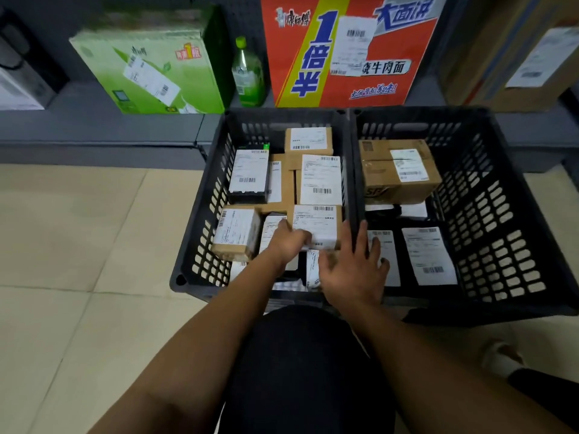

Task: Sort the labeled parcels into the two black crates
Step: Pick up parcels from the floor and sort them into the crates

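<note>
Two black slotted crates stand side by side on the floor. The left crate [200, 245] holds several labeled cardboard parcels and a black parcel [249, 175]. The right crate [501, 245] holds a brown box [398, 170] at the back and flat dark parcels with white labels [427, 255] in front. My left hand [288, 242] grips the near left corner of a small labeled cardboard parcel [316, 223] in the left crate. My right hand [354, 270] hovers open with spread fingers over the divide between the crates, just right of that parcel.
A dark shelf behind the crates carries a green carton [150, 67], a green bottle [247, 73], a large red carton [351, 48] and a brown box [526, 57]. Beige floor tiles lie to the left. My dark-clad knee [300, 355] is below the crates.
</note>
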A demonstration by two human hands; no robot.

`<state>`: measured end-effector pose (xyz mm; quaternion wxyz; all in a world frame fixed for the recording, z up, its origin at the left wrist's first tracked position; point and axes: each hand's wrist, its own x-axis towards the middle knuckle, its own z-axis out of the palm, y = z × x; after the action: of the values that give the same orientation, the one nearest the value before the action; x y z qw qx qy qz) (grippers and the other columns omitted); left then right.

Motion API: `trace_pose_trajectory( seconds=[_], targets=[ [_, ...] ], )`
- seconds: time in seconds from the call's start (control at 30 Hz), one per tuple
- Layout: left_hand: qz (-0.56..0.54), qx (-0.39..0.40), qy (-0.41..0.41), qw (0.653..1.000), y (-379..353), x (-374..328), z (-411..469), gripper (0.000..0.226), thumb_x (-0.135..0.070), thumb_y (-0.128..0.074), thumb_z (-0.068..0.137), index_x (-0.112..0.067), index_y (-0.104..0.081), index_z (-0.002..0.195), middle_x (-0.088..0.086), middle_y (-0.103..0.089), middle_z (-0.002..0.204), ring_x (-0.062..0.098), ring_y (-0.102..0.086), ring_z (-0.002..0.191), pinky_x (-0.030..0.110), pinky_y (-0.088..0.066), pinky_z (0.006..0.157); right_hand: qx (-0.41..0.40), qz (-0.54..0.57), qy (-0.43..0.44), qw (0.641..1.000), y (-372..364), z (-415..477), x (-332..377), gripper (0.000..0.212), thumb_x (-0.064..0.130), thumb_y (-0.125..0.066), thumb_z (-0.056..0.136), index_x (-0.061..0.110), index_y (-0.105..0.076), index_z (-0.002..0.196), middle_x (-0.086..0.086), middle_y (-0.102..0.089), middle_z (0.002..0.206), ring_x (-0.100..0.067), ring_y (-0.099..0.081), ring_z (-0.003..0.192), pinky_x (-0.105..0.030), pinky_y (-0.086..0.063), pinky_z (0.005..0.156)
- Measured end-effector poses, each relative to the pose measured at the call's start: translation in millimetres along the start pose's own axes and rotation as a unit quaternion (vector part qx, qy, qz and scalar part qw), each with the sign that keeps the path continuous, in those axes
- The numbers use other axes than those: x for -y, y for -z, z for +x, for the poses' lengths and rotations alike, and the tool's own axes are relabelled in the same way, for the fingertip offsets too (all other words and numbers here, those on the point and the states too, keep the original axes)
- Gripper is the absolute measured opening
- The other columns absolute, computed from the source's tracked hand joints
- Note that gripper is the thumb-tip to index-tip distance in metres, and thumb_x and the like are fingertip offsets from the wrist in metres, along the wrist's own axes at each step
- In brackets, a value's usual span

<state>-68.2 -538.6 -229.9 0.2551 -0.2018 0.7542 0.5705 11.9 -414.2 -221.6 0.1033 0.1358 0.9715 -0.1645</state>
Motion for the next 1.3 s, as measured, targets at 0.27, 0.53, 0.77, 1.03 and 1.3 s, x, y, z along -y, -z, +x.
trace_pose_trajectory(
  seconds=[0.27,0.53,0.77,1.03,1.3],
  targets=[
    [0.168,-0.127,-0.060,0.976,45.6,18.2,14.8,0.066,-0.009,-0.064,0.084,-0.019,-0.043,0.145,0.010,-0.057,0.135,0.026,-0.061,0.108,0.038,-0.053,0.089,-0.007,-0.014,-0.007,1.000,-2.0,1.8,-1.6,0.075,0.058,-0.027,0.098,0.030,0.006,0.159,-0.001,0.015,0.167,-0.034,-0.007,0.153,-0.057,-0.022,0.117],
    [0.618,-0.069,-0.064,0.781,102.7,54.4,23.1,0.083,0.003,-0.059,0.087,-0.030,-0.024,0.155,0.002,-0.023,0.158,0.030,-0.032,0.140,0.047,-0.051,0.100,-0.012,-0.014,-0.003,1.000,-3.0,2.5,-1.7,0.074,0.058,-0.027,0.098,0.030,0.004,0.159,-0.001,0.012,0.168,-0.034,-0.011,0.152,-0.055,-0.024,0.117],
    [0.604,-0.067,-0.062,0.792,101.5,48.0,32.9,0.076,-0.015,-0.064,0.090,-0.033,-0.027,0.154,0.001,-0.036,0.152,0.030,-0.038,0.136,0.048,-0.052,0.097,-0.016,-0.013,-0.007,1.000,-3.0,2.3,-1.4,0.073,0.058,-0.028,0.098,0.030,0.003,0.159,-0.001,0.011,0.168,-0.034,-0.014,0.151,-0.054,-0.025,0.117],
    [0.274,-0.054,-0.056,0.958,70.4,-42.2,51.4,0.049,-0.030,-0.055,0.098,-0.013,-0.049,0.143,0.012,-0.050,0.144,0.033,-0.050,0.126,0.035,-0.042,0.095,-0.019,0.003,-0.007,1.000,-2.9,1.4,-1.2,0.071,0.057,-0.027,0.099,0.031,0.003,0.158,0.000,0.011,0.168,-0.032,-0.014,0.152,-0.053,-0.023,0.117],
    [0.075,0.060,0.033,0.995,10.6,-95.7,61.5,0.070,-0.064,-0.032,0.100,-0.024,-0.026,0.157,0.006,-0.028,0.163,0.029,-0.024,0.150,0.048,-0.015,0.119,-0.014,0.010,-0.008,1.000,-2.0,0.7,-2.2,0.071,0.056,-0.026,0.099,0.031,0.003,0.158,0.000,0.011,0.168,-0.031,-0.012,0.152,-0.053,-0.020,0.119]
  ],
)
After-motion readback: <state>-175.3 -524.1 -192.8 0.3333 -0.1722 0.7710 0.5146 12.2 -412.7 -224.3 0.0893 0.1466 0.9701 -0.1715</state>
